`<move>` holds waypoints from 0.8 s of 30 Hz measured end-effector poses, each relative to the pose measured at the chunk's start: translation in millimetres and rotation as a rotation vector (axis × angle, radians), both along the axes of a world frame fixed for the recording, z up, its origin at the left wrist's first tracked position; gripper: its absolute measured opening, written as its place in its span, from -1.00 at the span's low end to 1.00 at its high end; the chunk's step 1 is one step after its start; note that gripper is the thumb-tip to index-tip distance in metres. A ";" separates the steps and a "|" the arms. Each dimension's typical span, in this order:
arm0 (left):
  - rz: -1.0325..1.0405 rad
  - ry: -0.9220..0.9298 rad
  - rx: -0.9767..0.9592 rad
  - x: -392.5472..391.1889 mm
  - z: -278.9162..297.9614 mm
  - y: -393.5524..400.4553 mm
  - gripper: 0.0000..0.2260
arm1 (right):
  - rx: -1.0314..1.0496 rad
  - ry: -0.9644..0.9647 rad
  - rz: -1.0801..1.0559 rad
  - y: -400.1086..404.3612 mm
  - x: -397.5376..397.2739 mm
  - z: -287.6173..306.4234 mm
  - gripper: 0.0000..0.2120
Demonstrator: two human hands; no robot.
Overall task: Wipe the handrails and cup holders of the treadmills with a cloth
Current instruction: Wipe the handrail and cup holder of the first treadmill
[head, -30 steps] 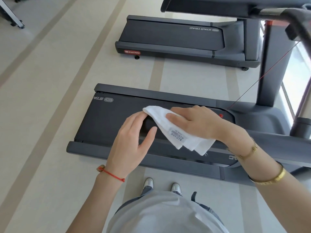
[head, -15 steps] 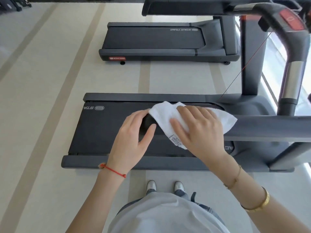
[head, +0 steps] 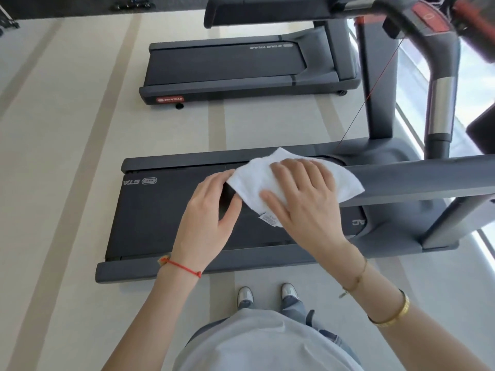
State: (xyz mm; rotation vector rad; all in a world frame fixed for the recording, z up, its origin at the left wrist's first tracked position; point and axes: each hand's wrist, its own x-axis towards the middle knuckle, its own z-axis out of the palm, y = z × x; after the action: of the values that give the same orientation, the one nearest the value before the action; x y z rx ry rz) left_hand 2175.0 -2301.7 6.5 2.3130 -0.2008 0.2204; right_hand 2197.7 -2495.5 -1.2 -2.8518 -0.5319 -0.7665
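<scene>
A white cloth point(head: 254, 180) with a small label lies over the near grey handrail point(head: 417, 183) of the treadmill in front of me. My right hand point(head: 302, 196) presses down on the cloth, fingers spread across it and thumb at its near edge. My left hand point(head: 206, 223) clasps the dark left end of the same handrail, touching the cloth's left edge. The rail under both hands is hidden. No cup holder is in view.
Below the hands is the treadmill's black belt point(head: 160, 215). At the upper right rises a curved grip with a red button point(head: 428, 17) and a chrome section. A second treadmill point(head: 227, 65) stands farther off on the pale floor. My shoes point(head: 245, 293) are beside the deck.
The cloth, which hung down toward me, now lies spread along the rail under my turned right hand. My left hand stays on the rail's end. The view has tilted up.
</scene>
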 end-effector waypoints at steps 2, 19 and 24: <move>0.009 0.003 0.005 -0.4 0.0 0.2 -0.64 | -0.011 0.005 0.019 -14.5 -1.3 0.9 -0.55; 0.050 0.003 0.000 -2.2 -0.1 -4.8 -0.65 | 0.083 0.072 -0.068 -50.3 -5.7 5.9 -0.57; 0.090 -0.001 -0.019 -3.5 0.4 -11.2 -0.64 | -0.010 0.233 -0.165 -71.8 23.8 31.3 -0.46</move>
State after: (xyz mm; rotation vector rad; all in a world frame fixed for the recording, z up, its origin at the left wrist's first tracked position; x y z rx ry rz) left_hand 2171.5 -2313.0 6.9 2.3050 -0.0944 0.2677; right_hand 2221.5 -2567.3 30.1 -2.9670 -0.2721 -0.4445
